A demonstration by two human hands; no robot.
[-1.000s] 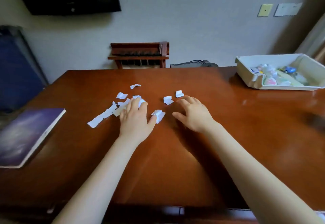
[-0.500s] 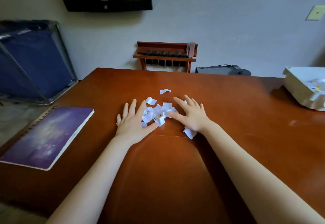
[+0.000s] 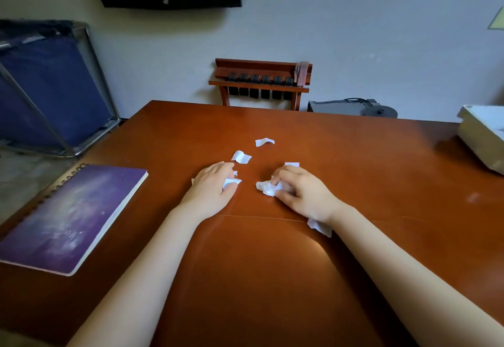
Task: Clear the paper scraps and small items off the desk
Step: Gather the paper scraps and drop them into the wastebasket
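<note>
Both hands are down on the wooden desk (image 3: 272,278), a gap between them. The left hand (image 3: 211,187) curls round a small scrap clump (image 3: 231,182), and the right hand (image 3: 302,192) pinches a crumpled paper wad (image 3: 267,188). A near scrap (image 3: 241,156) and a far scrap (image 3: 264,142) lie loose beyond the fingers. A stray scrap (image 3: 319,228) peeks from under the right wrist. A purple spiral notebook (image 3: 71,215) sits well to the left.

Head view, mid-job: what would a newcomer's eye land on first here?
Two hands meet at the middle of the brown desk, the left hand and right hand each gripping crumpled white paper. Just beyond them lie two loose scraps, and another scrap peeks from under the right wrist. A purple notebook sits at the desk's left edge.
</note>
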